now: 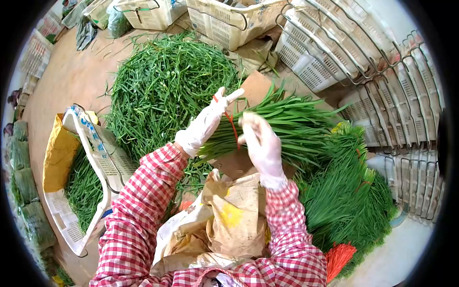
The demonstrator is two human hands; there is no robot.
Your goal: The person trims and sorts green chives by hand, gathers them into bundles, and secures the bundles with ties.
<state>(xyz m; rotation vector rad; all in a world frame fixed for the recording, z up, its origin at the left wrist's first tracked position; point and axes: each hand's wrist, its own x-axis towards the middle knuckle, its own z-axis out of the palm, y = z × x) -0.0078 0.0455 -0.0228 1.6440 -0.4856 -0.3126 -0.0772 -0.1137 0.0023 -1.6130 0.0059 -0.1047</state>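
Note:
A red tie loops round a bundle of long green leaves in front of me. My left hand, in a white glove, is at the left of the bundle with the upper end of the tie across its fingers; the index finger points out to the right. Just right of the tie, my right hand, also gloved, is over the leaves with its fingers curled together; what they hold is too small to make out. A stained cloth covers my lap.
Behind my left hand rises a loose green heap. Tied bundles lie at the right beside red strands. White crates stand at the back and right; another crate with leaves is at the left.

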